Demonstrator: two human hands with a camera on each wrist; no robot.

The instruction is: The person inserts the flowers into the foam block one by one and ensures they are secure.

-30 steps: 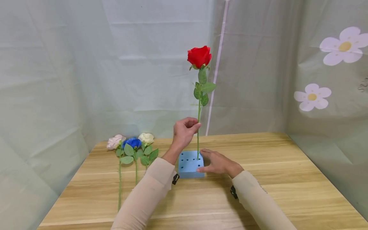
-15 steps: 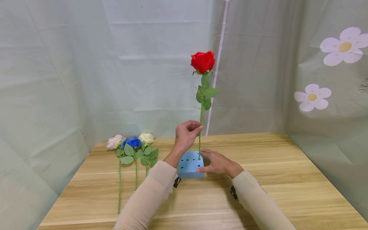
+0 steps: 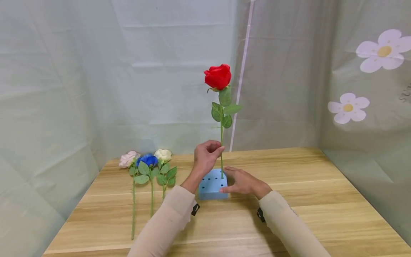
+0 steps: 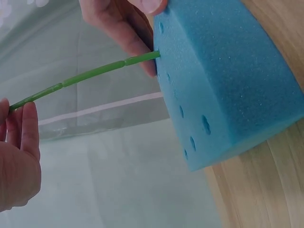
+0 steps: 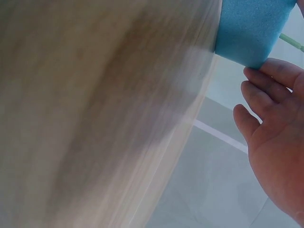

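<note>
My left hand (image 3: pixel 206 156) pinches the green stem of a red artificial rose (image 3: pixel 218 77), which stands nearly upright. Below the fingers, the stem (image 4: pixel 92 72) runs down into a hole in a light blue foam block (image 3: pixel 212 192) and bows slightly in the left wrist view. Several other holes dot the block's top. At the block's right side, my right hand (image 3: pixel 244 181) holds it between the thumb at the front corner and the fingers at the back. In the right wrist view, the fingertips (image 5: pixel 251 73) lie against the foam's edge.
Left of the block, a pale pink rose (image 3: pixel 129 159), a blue rose (image 3: pixel 147 160) and a cream rose (image 3: pixel 163 154) lie side by side on the wooden table (image 3: pixel 321 200). My left forearm covers part of their stems. Fabric curtains (image 3: pixel 173 92) enclose the table.
The left hand and red rose have come down toward the block, the bloom swaying right and then back left. My right hand and the block have stayed put.
</note>
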